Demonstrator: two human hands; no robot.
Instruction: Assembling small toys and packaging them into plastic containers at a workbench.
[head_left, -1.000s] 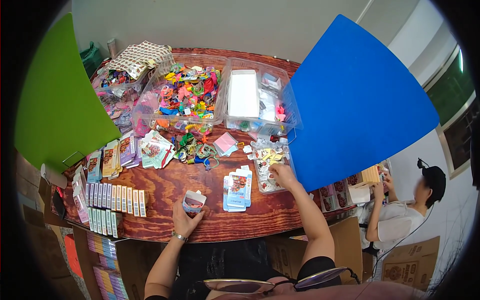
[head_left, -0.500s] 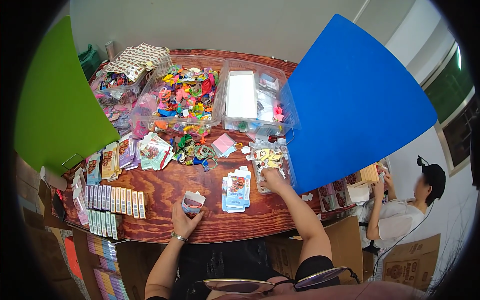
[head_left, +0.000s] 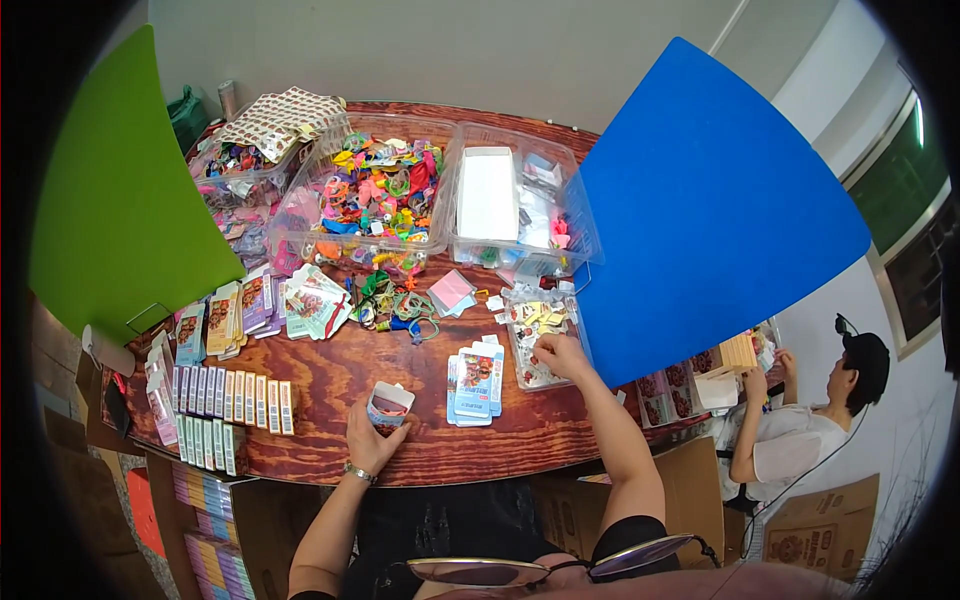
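My left hand (head_left: pixel 372 440) is closed around a small open carton (head_left: pixel 380 413), held upright just above the near table edge. Its flap stands up, and something pinkish shows inside. Over a clear plastic tray (head_left: pixel 538 380) of small white and yellow pieces, my right hand (head_left: pixel 564 357) has its fingers drawn together. Whatever is between those fingertips is too small to make out. Between my hands lies a loose pile of flat light-blue cartons (head_left: pixel 474 385).
Large clear bins of colourful trinkets (head_left: pixel 385 195) and a white box (head_left: pixel 487 190) stand at the back. Filled cartons (head_left: pixel 235 400) line up at left. Green (head_left: pixel 120 190) and blue (head_left: pixel 710 220) panels flank the table. A co-worker (head_left: pixel 810 430) sits at right.
My right hand has moved slightly up and right over the tray, with its fingers drawn together. My left hand still holds the carton in the same place. The view has shifted slightly.
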